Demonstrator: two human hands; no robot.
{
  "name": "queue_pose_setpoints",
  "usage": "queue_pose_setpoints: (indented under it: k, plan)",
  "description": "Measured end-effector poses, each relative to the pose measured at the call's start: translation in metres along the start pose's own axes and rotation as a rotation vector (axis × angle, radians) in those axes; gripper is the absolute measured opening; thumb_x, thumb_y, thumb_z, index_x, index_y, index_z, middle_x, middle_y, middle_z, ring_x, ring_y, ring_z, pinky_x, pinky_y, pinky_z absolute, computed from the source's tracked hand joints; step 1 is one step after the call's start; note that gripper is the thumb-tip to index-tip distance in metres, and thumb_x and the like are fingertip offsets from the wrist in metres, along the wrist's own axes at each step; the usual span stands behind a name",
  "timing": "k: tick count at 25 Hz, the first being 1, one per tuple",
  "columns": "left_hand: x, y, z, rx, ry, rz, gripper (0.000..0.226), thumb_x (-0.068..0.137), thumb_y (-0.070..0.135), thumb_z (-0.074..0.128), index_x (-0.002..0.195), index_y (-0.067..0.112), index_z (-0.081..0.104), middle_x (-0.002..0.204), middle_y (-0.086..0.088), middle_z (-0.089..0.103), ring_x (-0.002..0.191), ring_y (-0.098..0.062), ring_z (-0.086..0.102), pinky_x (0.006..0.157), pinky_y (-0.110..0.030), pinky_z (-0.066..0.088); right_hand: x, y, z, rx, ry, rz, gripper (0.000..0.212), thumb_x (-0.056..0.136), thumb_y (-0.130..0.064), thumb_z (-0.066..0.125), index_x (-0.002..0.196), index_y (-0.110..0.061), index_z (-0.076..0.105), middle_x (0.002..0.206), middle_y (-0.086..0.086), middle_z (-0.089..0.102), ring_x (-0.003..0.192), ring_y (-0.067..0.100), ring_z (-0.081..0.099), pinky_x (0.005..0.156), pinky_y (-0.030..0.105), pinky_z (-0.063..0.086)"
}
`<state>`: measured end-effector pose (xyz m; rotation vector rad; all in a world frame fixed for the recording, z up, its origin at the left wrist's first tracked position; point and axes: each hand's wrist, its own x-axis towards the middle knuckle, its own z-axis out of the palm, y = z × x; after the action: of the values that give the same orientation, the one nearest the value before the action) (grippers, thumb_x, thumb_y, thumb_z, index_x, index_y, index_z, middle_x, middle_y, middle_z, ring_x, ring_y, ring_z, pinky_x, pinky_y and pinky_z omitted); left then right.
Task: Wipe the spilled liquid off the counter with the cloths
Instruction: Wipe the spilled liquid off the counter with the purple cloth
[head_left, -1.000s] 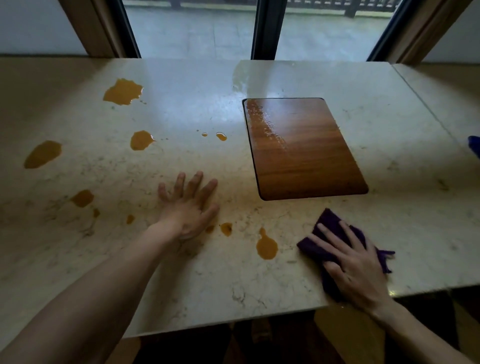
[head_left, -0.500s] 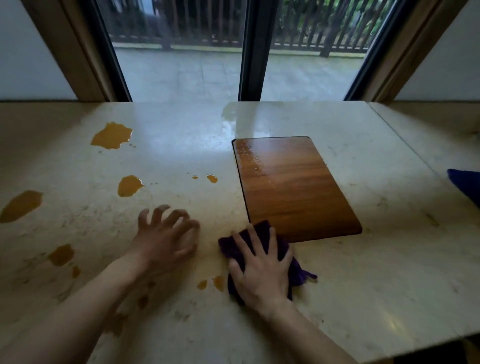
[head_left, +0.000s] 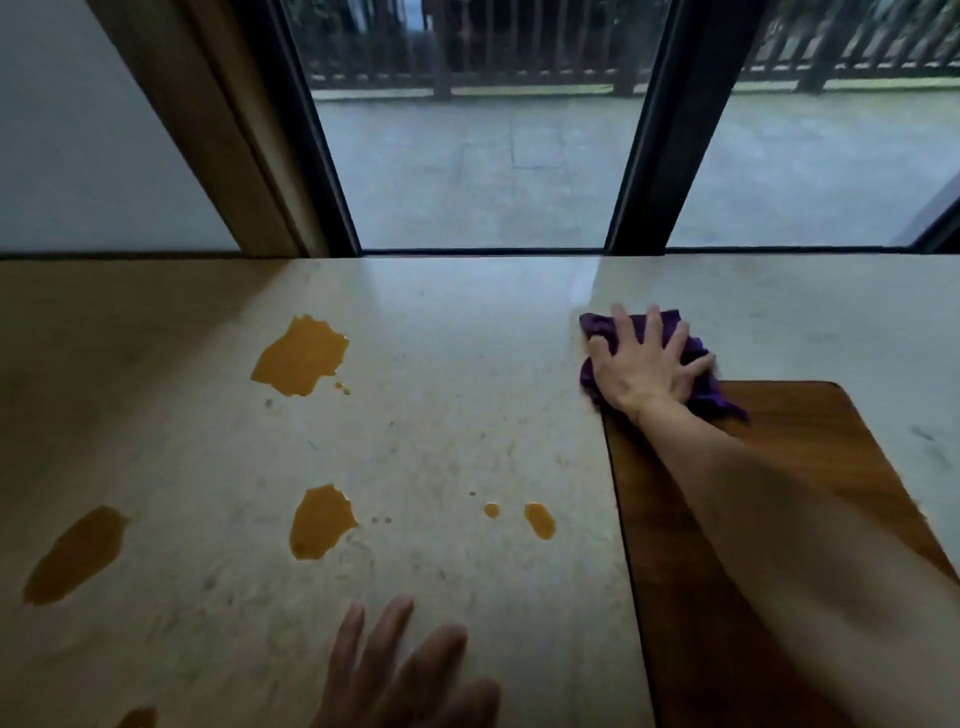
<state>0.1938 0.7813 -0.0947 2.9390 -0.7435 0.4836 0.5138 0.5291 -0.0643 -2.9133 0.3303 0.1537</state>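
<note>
Right hand (head_left: 647, 371) presses flat, fingers spread, on the purple cloth (head_left: 698, 387) at the wooden board's (head_left: 779, 467) far corner; left hand (head_left: 400, 675) rests open on the counter (head_left: 467, 415) near orange spills (head_left: 298, 358).

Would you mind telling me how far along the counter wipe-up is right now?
Done: nothing shows as wiped. In hand: the right hand presses the purple cloth at the wooden board's far corner. Left: orange puddles remain across the counter; the left hand lies open.
</note>
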Motion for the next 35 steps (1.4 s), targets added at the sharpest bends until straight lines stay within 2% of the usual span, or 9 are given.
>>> queue_pose_setpoints:
  k: [5,9,15,20,24,28,30,33,35]
  plan:
    - [-0.001,-0.004,0.012,0.080,0.054,-0.038,0.051,0.081,0.060,0.055,0.130,0.050,0.045,0.125,0.018,0.054,0.113,-0.025,0.055,0.101,-0.052,0.037,0.087,-0.055,-0.009,0.017,-0.006,-0.018,0.060,0.093,-0.056,0.016,0.149,-0.038,0.026,0.164,0.001,0.012,0.148,0.038,0.000,0.109,0.072,-0.002]
    - [-0.006,-0.009,0.008,0.048,0.012,0.035,0.041,0.080,0.058,0.065,0.119,0.053,0.055,0.128,0.012,0.057,0.119,-0.033,0.055,0.093,-0.060,0.045,0.079,-0.093,-0.001,-0.037,-0.060,-0.428,0.054,0.092,-0.058,0.016,0.144,-0.054,0.029,0.162,-0.014,0.016,0.150,0.025,0.005,0.112,0.067,0.000]
    - [-0.011,-0.014,-0.008,-0.077,-0.065,0.072,0.037,0.089,0.054,0.054,0.125,0.045,0.056,0.137,-0.001,0.051,0.125,-0.042,0.051,0.099,-0.070,0.036,-0.055,-0.068,0.015,-0.069,-0.126,-0.780,0.055,0.091,-0.066,0.012,0.144,-0.060,0.019,0.162,-0.018,0.012,0.150,0.021,0.002,0.113,0.064,-0.003]
    - [-0.009,-0.013,-0.014,-0.090,-0.206,0.001,0.041,0.084,0.050,0.051,0.120,0.030,0.052,0.123,-0.004,0.047,0.127,-0.036,0.041,0.105,-0.067,0.033,-0.212,0.006,0.026,-0.125,-0.107,-0.883,0.053,0.095,-0.063,0.020,0.147,-0.056,0.016,0.162,-0.016,0.013,0.151,0.024,0.001,0.113,0.067,0.004]
    - [-0.005,-0.004,-0.033,-0.117,-0.317,-0.107,0.037,0.088,0.049,0.045,0.117,0.026,0.050,0.122,-0.005,0.050,0.123,-0.030,0.044,0.106,-0.059,0.033,-0.349,0.075,0.033,-0.169,-0.039,-0.734,0.058,0.091,-0.061,0.035,0.147,-0.058,0.019,0.160,-0.017,0.019,0.150,0.025,0.010,0.110,0.064,0.008]
    - [-0.017,0.015,-0.075,-0.097,-0.432,-0.226,0.045,0.092,0.048,0.037,0.132,0.029,0.047,0.138,-0.003,0.044,0.130,-0.027,0.041,0.115,-0.052,0.017,-0.489,0.115,0.030,-0.185,-0.070,-0.519,0.063,0.086,-0.065,0.037,0.147,-0.051,0.029,0.160,-0.013,0.026,0.149,0.021,0.011,0.104,0.060,0.020]
    - [-0.039,0.012,-0.093,-0.071,-0.423,-0.236,0.045,0.093,0.046,0.039,0.134,0.029,0.046,0.139,-0.003,0.045,0.128,-0.027,0.043,0.115,-0.051,0.018,-0.540,0.113,0.036,-0.126,-0.079,-0.363,0.056,0.091,-0.067,0.023,0.144,-0.052,0.034,0.160,-0.017,0.020,0.150,0.019,0.007,0.103,0.061,0.020]
    - [-0.073,-0.014,-0.101,-0.034,-0.415,-0.274,0.044,0.093,0.048,0.037,0.131,0.030,0.048,0.138,-0.003,0.048,0.123,-0.026,0.047,0.110,-0.049,0.026,-0.577,0.079,0.047,-0.090,-0.171,-0.099,0.054,0.091,-0.064,0.021,0.139,-0.051,0.041,0.149,-0.010,0.045,0.137,0.032,0.034,0.096,0.071,0.024]
    - [-0.091,-0.040,-0.102,-0.050,-0.407,-0.360,0.044,0.094,0.050,0.036,0.132,0.032,0.049,0.140,-0.002,0.048,0.125,-0.025,0.047,0.112,-0.050,0.025,-0.576,0.042,0.045,-0.071,-0.222,0.028,0.061,0.081,-0.065,0.014,0.142,-0.059,0.017,0.157,-0.014,0.030,0.142,0.030,0.027,0.101,0.074,0.019]
